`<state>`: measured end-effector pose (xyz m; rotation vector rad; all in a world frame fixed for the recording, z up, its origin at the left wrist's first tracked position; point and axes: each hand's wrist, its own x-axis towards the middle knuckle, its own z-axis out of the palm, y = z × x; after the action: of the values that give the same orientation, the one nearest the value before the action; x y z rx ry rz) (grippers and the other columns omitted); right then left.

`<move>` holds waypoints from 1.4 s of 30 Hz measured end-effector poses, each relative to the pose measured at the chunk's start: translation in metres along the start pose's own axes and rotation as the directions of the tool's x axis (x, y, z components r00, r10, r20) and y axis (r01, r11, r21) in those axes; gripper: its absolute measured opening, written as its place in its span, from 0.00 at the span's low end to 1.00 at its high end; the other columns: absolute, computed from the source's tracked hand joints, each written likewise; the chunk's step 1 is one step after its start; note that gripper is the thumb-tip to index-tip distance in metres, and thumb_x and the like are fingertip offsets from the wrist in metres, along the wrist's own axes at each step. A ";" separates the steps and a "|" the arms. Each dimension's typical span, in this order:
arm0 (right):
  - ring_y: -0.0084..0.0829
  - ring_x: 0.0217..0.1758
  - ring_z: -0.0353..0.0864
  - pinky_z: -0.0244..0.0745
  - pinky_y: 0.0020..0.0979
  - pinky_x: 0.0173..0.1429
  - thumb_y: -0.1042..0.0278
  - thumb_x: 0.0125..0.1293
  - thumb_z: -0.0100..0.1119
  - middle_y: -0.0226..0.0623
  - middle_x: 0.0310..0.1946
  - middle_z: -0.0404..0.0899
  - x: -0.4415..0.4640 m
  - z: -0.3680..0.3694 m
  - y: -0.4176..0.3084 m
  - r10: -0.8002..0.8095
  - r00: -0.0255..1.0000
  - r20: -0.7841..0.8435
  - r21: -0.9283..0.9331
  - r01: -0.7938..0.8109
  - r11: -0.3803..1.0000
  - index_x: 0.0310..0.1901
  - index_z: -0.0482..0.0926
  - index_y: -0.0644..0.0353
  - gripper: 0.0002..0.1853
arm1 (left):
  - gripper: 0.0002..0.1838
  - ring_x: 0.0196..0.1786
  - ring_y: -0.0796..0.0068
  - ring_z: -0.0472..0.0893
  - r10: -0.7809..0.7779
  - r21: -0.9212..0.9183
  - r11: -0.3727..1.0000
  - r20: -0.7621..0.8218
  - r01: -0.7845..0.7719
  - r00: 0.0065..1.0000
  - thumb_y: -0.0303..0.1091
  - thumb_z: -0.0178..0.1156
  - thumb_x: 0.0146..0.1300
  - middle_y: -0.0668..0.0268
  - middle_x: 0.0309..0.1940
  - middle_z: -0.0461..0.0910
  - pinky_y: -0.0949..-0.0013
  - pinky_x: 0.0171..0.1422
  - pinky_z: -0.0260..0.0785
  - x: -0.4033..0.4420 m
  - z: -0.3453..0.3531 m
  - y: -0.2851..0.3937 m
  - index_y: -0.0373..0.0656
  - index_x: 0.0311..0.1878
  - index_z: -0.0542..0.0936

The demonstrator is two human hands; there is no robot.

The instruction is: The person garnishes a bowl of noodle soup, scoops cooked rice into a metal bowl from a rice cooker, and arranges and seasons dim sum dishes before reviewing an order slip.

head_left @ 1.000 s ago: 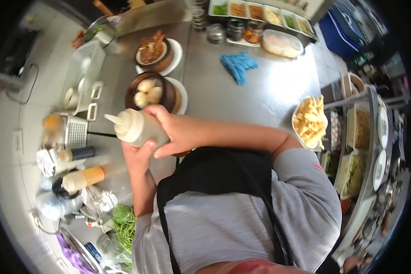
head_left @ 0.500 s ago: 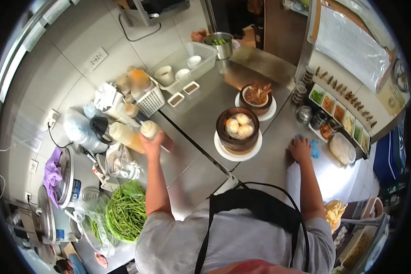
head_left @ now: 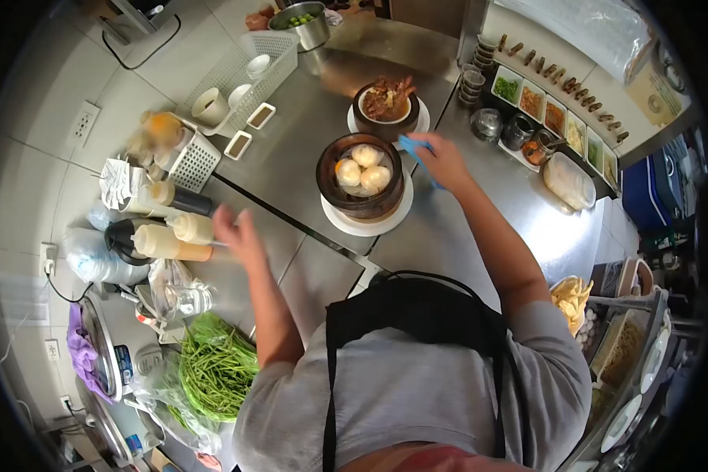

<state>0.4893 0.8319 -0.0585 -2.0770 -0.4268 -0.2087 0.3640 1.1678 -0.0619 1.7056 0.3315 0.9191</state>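
My right hand (head_left: 442,161) grips a blue cloth (head_left: 415,147) just right of a round dark steamer (head_left: 330,189) holding several pale dumplings (head_left: 363,169). That steamer stands on a white plate (head_left: 362,230). Behind it, a second dark steamer (head_left: 405,119) with brown chicken-feet-like food (head_left: 387,99) rests on another white plate (head_left: 423,118). On the left, my left hand (head_left: 241,238) is slightly blurred, with its fingers apart and nothing seen in them. It is beside a squeeze bottle (head_left: 190,228), which is near another squeeze bottle with yellowish contents (head_left: 165,244).
Two small sauce dishes (head_left: 261,116) sit beside white plastic baskets (head_left: 200,161). Topping containers (head_left: 554,118) and a clear lidded tub (head_left: 568,181) line the right. A bag of green beans (head_left: 216,370) lies at front left. A metal pot (head_left: 305,31) stands at the back.
My left hand has let go of the squeeze bottle, which now stands among the others. My right hand has moved from the right counter to the steamers with the blue cloth. The view has shifted.
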 end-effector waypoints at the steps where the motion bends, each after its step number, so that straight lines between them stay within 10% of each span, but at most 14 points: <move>1: 0.38 0.41 0.74 0.68 0.31 0.46 0.73 0.52 0.51 0.41 0.37 0.75 0.013 0.007 -0.012 -0.097 0.995 0.009 -0.010 0.097 0.995 0.40 0.75 0.59 0.12 | 0.24 0.48 0.70 0.69 -0.036 0.025 0.999 0.131 0.033 0.991 0.31 0.58 0.51 0.58 0.45 0.69 0.68 0.51 0.63 0.008 0.025 -0.016 0.34 0.51 0.64; 6: 0.39 0.43 0.73 0.67 0.34 0.47 0.74 0.52 0.48 0.41 0.37 0.75 0.075 0.046 -0.016 -0.262 0.925 0.276 -0.101 0.299 0.949 0.39 0.75 0.58 0.12 | 0.21 0.49 0.70 0.71 0.027 0.071 0.985 0.840 -0.159 0.541 0.37 0.54 0.55 0.60 0.45 0.72 0.69 0.53 0.62 0.055 0.145 0.002 0.38 0.51 0.70; 10: 0.40 0.44 0.72 0.66 0.35 0.49 0.75 0.52 0.47 0.42 0.37 0.75 0.070 0.036 -0.016 -0.226 0.907 0.356 -0.105 0.279 0.954 0.38 0.76 0.57 0.12 | 0.18 0.42 0.76 0.73 -0.253 0.215 0.944 0.959 0.248 0.130 0.34 0.51 0.58 0.64 0.41 0.75 0.74 0.49 0.65 0.068 0.179 -0.025 0.41 0.52 0.70; 18: 0.33 0.41 0.75 0.67 0.29 0.47 0.75 0.51 0.49 0.39 0.37 0.76 0.024 -0.004 -0.015 0.047 0.947 0.319 0.084 -0.078 0.993 0.40 0.75 0.59 0.12 | 0.18 0.46 0.74 0.73 -0.417 0.227 0.742 0.893 0.631 0.170 0.32 0.49 0.59 0.64 0.46 0.73 0.71 0.51 0.66 0.052 0.165 -0.018 0.41 0.54 0.67; 20: 0.35 0.41 0.74 0.68 0.30 0.46 0.76 0.52 0.49 0.41 0.37 0.75 0.014 0.019 -0.012 -0.115 0.987 0.113 0.109 0.102 0.989 0.39 0.75 0.60 0.11 | 0.18 0.46 0.73 0.73 -0.467 0.227 0.753 0.846 0.618 0.258 0.31 0.48 0.60 0.64 0.46 0.73 0.71 0.51 0.65 0.043 0.158 -0.006 0.40 0.54 0.67; 32: 0.47 0.40 0.72 0.67 0.38 0.46 0.74 0.51 0.49 0.49 0.38 0.73 -0.070 0.063 0.015 0.297 0.955 0.002 -0.025 -0.297 0.955 0.42 0.74 0.58 0.14 | 0.18 0.44 0.74 0.73 -0.501 0.103 0.807 0.643 0.582 0.580 0.31 0.46 0.60 0.61 0.43 0.74 0.73 0.48 0.65 0.008 0.134 -0.003 0.37 0.54 0.67; 42: 0.47 0.40 0.72 0.68 0.38 0.46 0.75 0.50 0.49 0.49 0.36 0.73 -0.054 0.071 0.035 0.196 0.980 -0.018 0.001 -0.196 0.981 0.40 0.74 0.58 0.14 | 0.23 0.44 0.71 0.72 -0.621 0.157 0.697 0.621 0.700 0.479 0.37 0.47 0.60 0.58 0.46 0.71 0.70 0.47 0.64 0.013 0.131 -0.005 0.39 0.57 0.62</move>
<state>0.4513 0.8640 -0.1402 -2.1003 -0.2084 -0.1098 0.4682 1.0869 -0.0722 1.4683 0.4191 -0.2518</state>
